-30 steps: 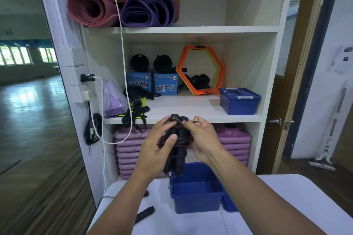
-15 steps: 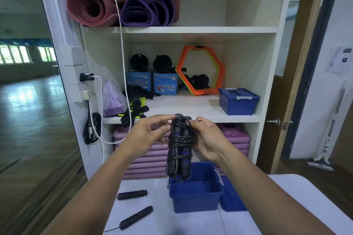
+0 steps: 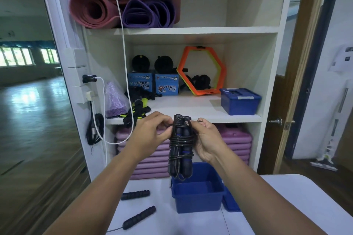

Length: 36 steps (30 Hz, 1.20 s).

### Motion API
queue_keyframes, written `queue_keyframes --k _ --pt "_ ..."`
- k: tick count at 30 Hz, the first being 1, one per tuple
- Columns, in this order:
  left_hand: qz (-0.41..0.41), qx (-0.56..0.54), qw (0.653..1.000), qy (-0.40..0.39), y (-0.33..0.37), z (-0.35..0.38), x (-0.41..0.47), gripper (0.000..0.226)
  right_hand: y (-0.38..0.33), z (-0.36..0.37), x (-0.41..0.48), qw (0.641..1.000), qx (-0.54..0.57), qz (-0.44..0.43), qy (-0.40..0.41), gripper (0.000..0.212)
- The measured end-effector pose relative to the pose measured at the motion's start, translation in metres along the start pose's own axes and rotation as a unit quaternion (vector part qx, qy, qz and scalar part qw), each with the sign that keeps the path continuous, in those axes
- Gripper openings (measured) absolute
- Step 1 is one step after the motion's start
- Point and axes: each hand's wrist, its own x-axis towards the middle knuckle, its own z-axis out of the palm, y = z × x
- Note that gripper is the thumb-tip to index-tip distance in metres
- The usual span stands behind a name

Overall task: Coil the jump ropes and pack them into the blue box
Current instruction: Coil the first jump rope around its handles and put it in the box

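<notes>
Straight beyond the left hand [image 3: 150, 135] and right hand [image 3: 208, 139] I see a white shelf unit [image 3: 191, 30], rolled mats [image 3: 91, 9] up top. Left of the left hand, what I take for a mirror [image 3: 23, 5] shows a glossy wood floor [image 3: 34, 110] and bright windows [image 3: 17, 56]. Right of the right hand stands a wooden door frame [image 3: 298, 82], with a white wall [image 3: 324, 101] past it. Under both, a white table [image 3: 286, 206].

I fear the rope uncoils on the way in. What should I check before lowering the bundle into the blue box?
1. Wrap of the black coiled jump rope round its handles: ok.
2. Its loose end secured: cannot tell.
3. Grip of left hand and right hand on its top: ok.
4. Room in the open blue plastic box: ok.
5. Coiling of the second jump rope on the white table: not ok.
</notes>
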Motion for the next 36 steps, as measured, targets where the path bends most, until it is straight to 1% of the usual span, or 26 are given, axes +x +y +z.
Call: queue_keyframes --k 3,6,10,12,15,19,24,26,28,30,33,36 --pt "0.0 0.001 0.999 0.038 0.002 0.004 -0.006 0.011 0.003 0.002 -0.001 1.0 0.012 -0.008 0.015 0.029" --pt "0.01 0.012 0.997 0.069 0.003 0.004 -0.008 0.011 0.003 0.006 -0.002 1.0 0.021 -0.013 0.017 0.031" --pt "0.03 0.006 0.997 0.066 0.004 0.004 -0.009 0.013 0.002 0.01 -0.001 1.0 0.016 -0.019 0.018 0.036" --pt "0.014 -0.011 0.998 0.065 0.006 0.003 -0.009 0.013 0.001 0.012 -0.002 0.999 0.023 -0.015 0.017 0.037" --pt "-0.034 -0.047 0.996 0.065 0.01 0.005 -0.009 0.013 0.0 0.014 -0.003 0.999 0.027 -0.017 0.024 0.037" --pt "-0.086 -0.065 0.992 0.064 0.015 0.01 -0.013 0.015 0.001 0.015 -0.005 0.999 0.016 -0.018 0.033 0.042" --pt "-0.087 -0.076 0.991 0.069 0.019 0.013 -0.013 0.014 0.002 0.014 -0.006 0.999 0.028 -0.022 0.041 0.042" --pt "-0.101 -0.106 0.987 0.06 0.019 0.013 -0.013 0.012 0.002 0.014 -0.007 0.998 0.025 -0.026 0.044 0.044" --pt "-0.128 -0.174 0.976 0.04 0.022 0.013 -0.015 0.011 0.002 0.014 -0.008 0.998 0.021 -0.03 0.051 0.044" --pt "-0.145 -0.231 0.962 0.024 0.025 0.017 -0.019 0.018 0.003 0.015 -0.008 0.997 0.022 -0.035 0.059 0.044" --pt "-0.167 -0.286 0.944 0.005 0.028 0.026 -0.026 0.027 0.004 0.017 -0.008 0.997 0.009 -0.038 0.073 0.042" --pt "-0.208 -0.336 0.919 -0.001 0.032 0.03 -0.031 0.039 0.0 0.02 -0.008 0.997 0.008 -0.035 0.068 0.041"
